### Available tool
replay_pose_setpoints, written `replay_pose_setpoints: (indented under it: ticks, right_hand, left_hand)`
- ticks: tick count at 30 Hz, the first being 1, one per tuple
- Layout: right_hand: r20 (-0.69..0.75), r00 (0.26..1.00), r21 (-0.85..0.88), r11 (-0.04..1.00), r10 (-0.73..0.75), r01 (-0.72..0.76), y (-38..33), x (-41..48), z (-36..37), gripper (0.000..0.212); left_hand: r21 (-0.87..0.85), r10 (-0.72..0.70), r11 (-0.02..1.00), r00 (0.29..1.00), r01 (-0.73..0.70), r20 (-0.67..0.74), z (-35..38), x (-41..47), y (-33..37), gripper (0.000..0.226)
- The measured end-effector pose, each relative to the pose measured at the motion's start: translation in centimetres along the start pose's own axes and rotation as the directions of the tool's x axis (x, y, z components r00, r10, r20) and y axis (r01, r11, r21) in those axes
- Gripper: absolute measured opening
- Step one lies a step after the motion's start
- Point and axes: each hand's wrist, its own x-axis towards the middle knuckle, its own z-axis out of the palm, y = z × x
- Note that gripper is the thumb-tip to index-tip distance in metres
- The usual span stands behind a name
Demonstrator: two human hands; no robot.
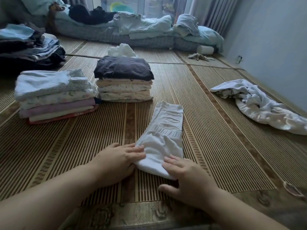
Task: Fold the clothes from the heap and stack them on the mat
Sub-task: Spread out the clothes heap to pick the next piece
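Item in work: one white garment (pixel 166 130) with an elastic waistband, lying on the mat (pixel 224 155) straight ahead of me as a long narrow strip. Far end points at the stacks, near end is under my hands.

Left hand (pixel 123 156): fingers straight and close together, laid on the near-left edge of the cloth. Thumb hidden, so I cannot tell whether it pinches underneath.
Right hand (pixel 187 178): fingers spread and flat on the near-right corner, thumb out on the mat, holding nothing.

Reasoning: the near end looks doubled over. Both palms press it, I judge, to keep the layers from sliding and to set the crease before the next fold goes up toward the waistband.

Counts:
- Folded stacks close by: 2. Pastel stack (pixel 54 95) on the left, dark-topped stack (pixel 124 80) in the centre, just beside each other. Layers too compressed to count.
- Loose pieces left: 1 crumpled white garment (pixel 259 105), well apart on the right; 1 white bundle (pixel 121 50) behind the centre stack.

Task looks mostly done.
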Motion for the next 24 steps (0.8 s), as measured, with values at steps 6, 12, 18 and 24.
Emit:
replay_pose_setpoints:
  ticks: [6,12,18,24]
  right_hand:
    - [-0.053,0.991,0.176,0.978,0.123,-0.112,0.8,-1.0,-0.7,0.025]
    - [0.158,0.976,0.727,0.651,0.147,-0.216,0.0,-2.0,-5.3,0.017]
    - [0.066,0.993,0.918,0.383,0.097,-0.099,-1.0,1.1,-7.7,0.035]
    - [0.008,0.898,0.92,0.348,0.44,-0.179,0.0,7.1,-5.8,0.027]
  left_hand:
    - [0.046,0.041,0.998,0.997,-0.044,0.065,-2.2,-0.3,1.6,0.032]
    - [-0.543,0.039,0.839,0.999,-0.017,0.031,-6.9,-2.8,3.2,0.018]
    - [-0.935,-0.052,0.352,0.997,-0.033,-0.055,-9.2,-2.9,2.3,0.019]
    - [-1.0,-0.455,-0.001,0.89,-0.017,-0.015,-7.1,1.0,-0.3,0.033]
